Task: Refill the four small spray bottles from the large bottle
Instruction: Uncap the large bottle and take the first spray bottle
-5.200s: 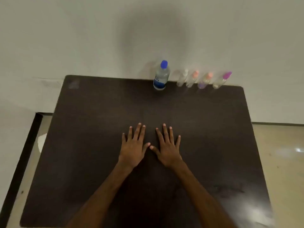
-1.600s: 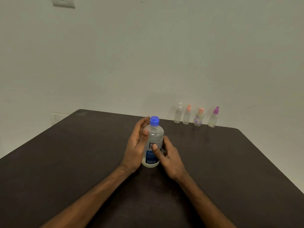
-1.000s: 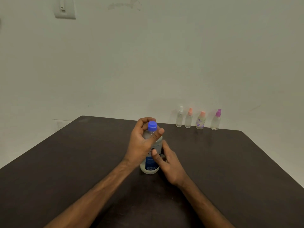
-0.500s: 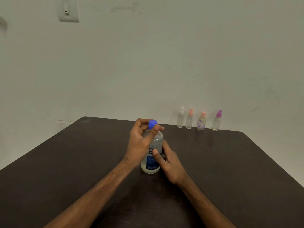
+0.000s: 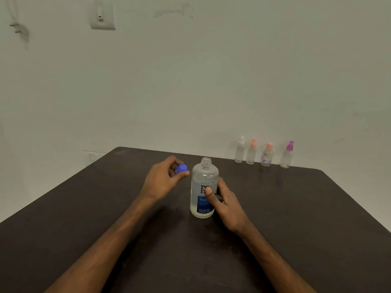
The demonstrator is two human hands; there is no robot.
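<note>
The large clear bottle (image 5: pixel 203 188) with a blue label stands upright in the middle of the dark table (image 5: pixel 84 218), its neck uncapped. My right hand (image 5: pixel 225 203) grips its lower body from the right. My left hand (image 5: pixel 164 180) holds the blue cap (image 5: pixel 181 168) just left of the bottle's neck. Along the far edge stand several small spray bottles in a row: one with a white top (image 5: pixel 240 150), two with orange tops (image 5: pixel 251 152) (image 5: pixel 267 155), and one with a purple top (image 5: pixel 287 155), all capped.
A pale wall rises right behind the table, with a switch plate (image 5: pixel 102 16) high on the left. The table's right edge runs diagonally at the far right.
My left hand twisted the blue cap off the large bottle and moved it to the left. The right hand keeps its grip on the bottle.
</note>
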